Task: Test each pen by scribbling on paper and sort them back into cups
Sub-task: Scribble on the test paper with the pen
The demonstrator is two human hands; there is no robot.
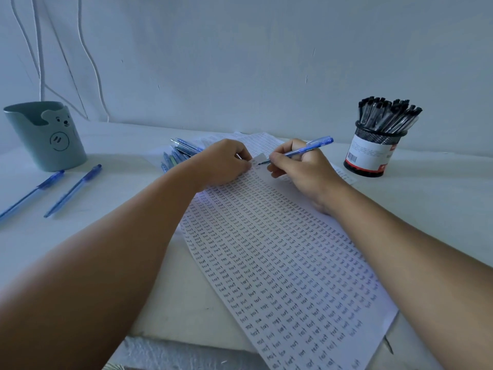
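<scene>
Up at the far end of the paper (280, 263), the right hand (301, 169) pinches a blue pen (298, 151), its tip pointing left and down onto the sheet, its long axis rising rightward toward the mesh cup (373, 153) of black pens. The left hand (222, 162), fingers curled, pins the sheet's top edge. Behind it lies a pile of blue pens (178, 153). Two loose pens (72, 190) lie slantwise near the bear cup (45, 137), on the open table (440, 188).
</scene>
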